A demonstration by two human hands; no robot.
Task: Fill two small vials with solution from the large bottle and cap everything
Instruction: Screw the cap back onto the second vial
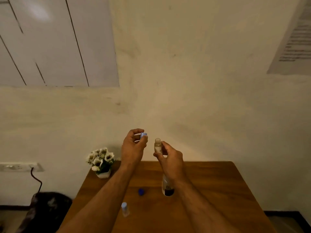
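From the head camera, both hands are held up above the far end of a brown wooden table. The left hand pinches a small light blue cap between its thumb and fingers. The right hand is closed around a small clear vial. The vial stands upright and its top is open. The cap and the vial are near each other but not touching.

Below the right wrist, the large bottle stands on the table. The arm hides its top, so you cannot tell if it has a cap. Something dark shows at its bottom.

Between the two arms, a dark blue cap lies on the table, just beside the large bottle. Closer to the person, next to the left arm, a second small vial stands with a light cap on it.

To the left of the left hand, a little white pot of white flowers sits on the table corner.
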